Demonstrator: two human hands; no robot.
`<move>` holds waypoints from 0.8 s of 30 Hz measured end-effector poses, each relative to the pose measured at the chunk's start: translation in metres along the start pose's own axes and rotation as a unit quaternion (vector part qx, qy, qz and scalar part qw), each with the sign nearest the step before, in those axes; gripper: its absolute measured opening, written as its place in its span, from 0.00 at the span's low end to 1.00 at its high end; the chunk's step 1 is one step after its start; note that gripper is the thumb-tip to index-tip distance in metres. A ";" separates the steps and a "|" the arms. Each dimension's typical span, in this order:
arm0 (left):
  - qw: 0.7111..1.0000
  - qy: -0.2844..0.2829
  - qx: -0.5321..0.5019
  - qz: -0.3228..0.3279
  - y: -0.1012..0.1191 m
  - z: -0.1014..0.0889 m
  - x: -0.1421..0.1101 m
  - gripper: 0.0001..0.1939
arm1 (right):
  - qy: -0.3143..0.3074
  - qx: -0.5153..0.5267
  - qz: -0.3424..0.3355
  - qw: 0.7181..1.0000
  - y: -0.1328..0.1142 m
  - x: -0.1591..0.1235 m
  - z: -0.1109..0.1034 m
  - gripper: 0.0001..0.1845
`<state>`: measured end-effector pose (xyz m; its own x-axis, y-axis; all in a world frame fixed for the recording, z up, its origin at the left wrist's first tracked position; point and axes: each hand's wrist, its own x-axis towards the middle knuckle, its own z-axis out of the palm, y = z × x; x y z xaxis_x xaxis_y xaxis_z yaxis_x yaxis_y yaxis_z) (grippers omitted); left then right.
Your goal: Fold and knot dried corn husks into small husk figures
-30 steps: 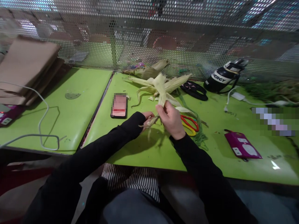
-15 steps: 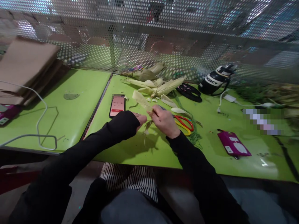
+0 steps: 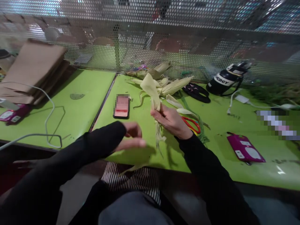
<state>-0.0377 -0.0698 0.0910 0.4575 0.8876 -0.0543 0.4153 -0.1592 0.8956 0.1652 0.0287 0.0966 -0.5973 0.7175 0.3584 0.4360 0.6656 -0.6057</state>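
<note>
Pale strips of corn husk [image 3: 150, 87] stand up out of my right hand [image 3: 172, 119], which is closed around their lower part. Frayed ends hang below its fingers. To the left, my left hand [image 3: 132, 137] is apart from the husk, thumb and fingers spread with nothing between them. A thin husk strip [image 3: 134, 168] shows below it, at the table's front edge above my striped clothing. Behind the held husk lies a heap of corn husks [image 3: 177, 87]. Scissors with red and yellow handles [image 3: 193, 123] lie partly hidden behind my right hand, beside green string [image 3: 202, 134].
A phone [image 3: 122, 107] lies left of the husks. At the right are a black bottle [image 3: 225, 79], a black flat object [image 3: 197, 92] and a purple power strip [image 3: 246, 148]. Brown paper bags [image 3: 35, 68] and a cable [image 3: 50, 115] occupy the left. A perforated metal screen [image 3: 93, 53] stands behind.
My left hand has moved down and left, away from my right hand, and its fingers have spread. The husk in my right hand now stands more upright. A thin strip appears at the table's front edge.
</note>
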 end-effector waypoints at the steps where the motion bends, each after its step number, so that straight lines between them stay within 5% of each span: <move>1: 0.998 0.031 -0.056 -0.030 -0.002 -0.002 0.019 0.20 | -0.014 -0.002 -0.003 1.000 0.000 0.001 0.002 0.20; 5: 0.924 -0.068 -0.368 -0.080 -0.020 0.013 0.079 0.22 | 0.001 0.022 -0.017 1.000 0.007 0.001 0.004 0.26; 8: 0.849 -0.012 -0.516 -0.112 -0.041 0.031 0.095 0.16 | 0.152 0.022 -0.005 0.988 0.016 -0.007 -0.002 0.28; 10: 0.830 0.008 -0.548 -0.104 -0.050 0.038 0.096 0.17 | 0.219 -0.030 0.053 0.974 0.023 -0.015 -0.006 0.26; 13: 0.806 0.026 -0.588 -0.069 -0.055 0.041 0.094 0.21 | 0.085 -0.065 0.172 0.979 0.033 -0.024 -0.004 0.30; 15: 0.799 0.025 -0.598 -0.056 -0.053 0.043 0.094 0.21 | -0.020 0.001 0.210 0.978 0.037 -0.025 0.002 0.30; 18: 0.810 0.002 -0.584 -0.061 -0.054 0.047 0.096 0.23 | 0.022 0.066 0.199 0.978 0.038 -0.021 0.012 0.21; 24: 0.809 0.010 -0.581 -0.085 -0.066 0.056 0.105 0.19 | 0.058 0.014 0.119 0.991 0.030 -0.019 0.020 0.18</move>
<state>0.0275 0.0099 0.0015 0.4538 0.8626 -0.2234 -0.5541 0.4696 0.6873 0.1768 0.0308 0.0573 -0.3971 0.8734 0.2820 0.5354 0.4700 -0.7017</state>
